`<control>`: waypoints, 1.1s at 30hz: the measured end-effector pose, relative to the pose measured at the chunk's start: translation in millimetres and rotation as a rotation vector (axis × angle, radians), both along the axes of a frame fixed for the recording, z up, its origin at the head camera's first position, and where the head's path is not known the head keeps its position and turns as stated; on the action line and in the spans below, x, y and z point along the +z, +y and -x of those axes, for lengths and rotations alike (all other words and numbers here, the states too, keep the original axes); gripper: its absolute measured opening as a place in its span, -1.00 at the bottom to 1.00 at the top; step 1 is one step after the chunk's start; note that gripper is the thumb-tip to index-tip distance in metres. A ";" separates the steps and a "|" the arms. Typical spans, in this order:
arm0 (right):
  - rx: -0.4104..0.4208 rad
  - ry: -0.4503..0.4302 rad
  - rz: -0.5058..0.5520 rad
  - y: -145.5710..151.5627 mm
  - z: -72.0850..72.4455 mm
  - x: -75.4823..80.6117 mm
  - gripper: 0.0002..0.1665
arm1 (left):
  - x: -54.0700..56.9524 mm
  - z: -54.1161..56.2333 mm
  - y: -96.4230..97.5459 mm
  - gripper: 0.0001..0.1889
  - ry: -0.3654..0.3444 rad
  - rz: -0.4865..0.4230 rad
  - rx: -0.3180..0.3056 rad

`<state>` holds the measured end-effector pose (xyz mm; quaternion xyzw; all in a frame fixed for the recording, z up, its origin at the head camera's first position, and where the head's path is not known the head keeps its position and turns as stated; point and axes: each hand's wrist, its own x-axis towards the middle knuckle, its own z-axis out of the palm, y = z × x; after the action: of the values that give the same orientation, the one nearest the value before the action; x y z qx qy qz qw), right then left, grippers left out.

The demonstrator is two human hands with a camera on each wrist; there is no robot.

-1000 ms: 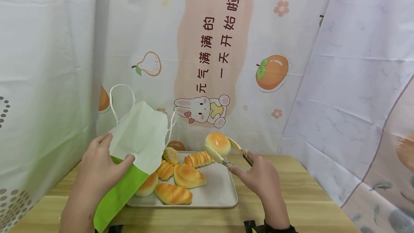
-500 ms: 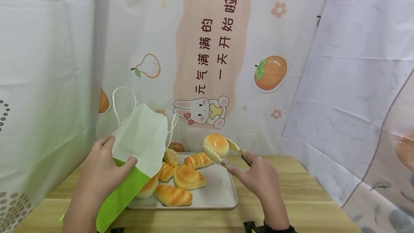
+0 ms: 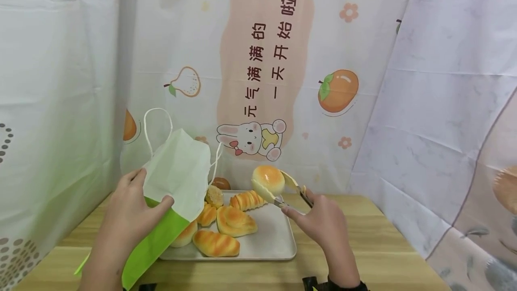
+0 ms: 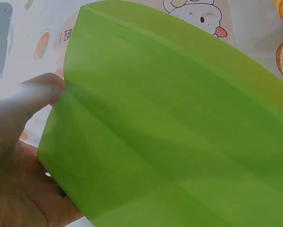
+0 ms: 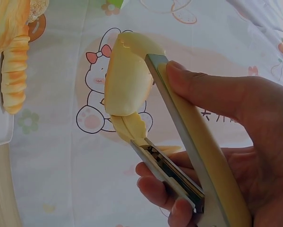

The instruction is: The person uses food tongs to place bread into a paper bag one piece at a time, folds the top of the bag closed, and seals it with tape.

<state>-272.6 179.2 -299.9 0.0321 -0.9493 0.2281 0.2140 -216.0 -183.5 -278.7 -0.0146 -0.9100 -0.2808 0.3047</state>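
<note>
My right hand (image 3: 325,221) grips a pair of yellow-tipped metal tongs (image 5: 179,123). Between the tong tips a round, golden-topped bun (image 3: 268,180) is held in the air above the tray's back right part. On the left, my left hand (image 3: 128,210) holds a green paper bag (image 3: 157,241) by its edge, thumb on the near side. The bag is tilted, its white inside (image 3: 177,169) showing and its white rope handles standing up. In the left wrist view the bag's green side (image 4: 169,132) fills most of the picture and hides what is behind it.
A pale tray (image 3: 274,246) on the wooden table (image 3: 375,246) bears several breads, among them a striped oval loaf (image 3: 216,243), a folded bread (image 3: 235,221) and a ridged roll (image 3: 247,200). The bag covers the tray's left end. A printed curtain (image 3: 363,147) hangs behind.
The bun in the tongs has moved slightly left. The left hand and the bag have shifted a little to the right. Both holds look the same.
</note>
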 end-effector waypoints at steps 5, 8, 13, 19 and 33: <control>-0.002 0.011 0.019 -1.9 -0.4 -0.1 -0.06 | 1.0 -0.3 0.2 -0.17 -0.014 0.002 -0.004; -0.002 0.019 0.038 -3.6 -1.0 -1.6 -0.06 | 2.9 0.7 -0.2 -0.13 -0.046 0.010 -0.007; 0.000 0.012 0.049 -5.6 -0.1 -0.6 -0.04 | 4.0 1.2 1.2 -0.11 -0.059 0.006 -0.004; 0.002 0.020 0.022 -6.5 1.4 1.7 -0.04 | 2.2 0.8 3.2 -0.13 -0.046 0.000 -0.005; 0.010 0.029 0.027 -6.4 0.6 2.7 0.02 | 2.5 1.9 4.9 -0.11 -0.072 0.017 0.008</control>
<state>-273.2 172.8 -297.2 0.0374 -0.9428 0.2414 0.2268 -217.9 -178.5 -276.3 -0.0032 -0.9227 -0.2722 0.2730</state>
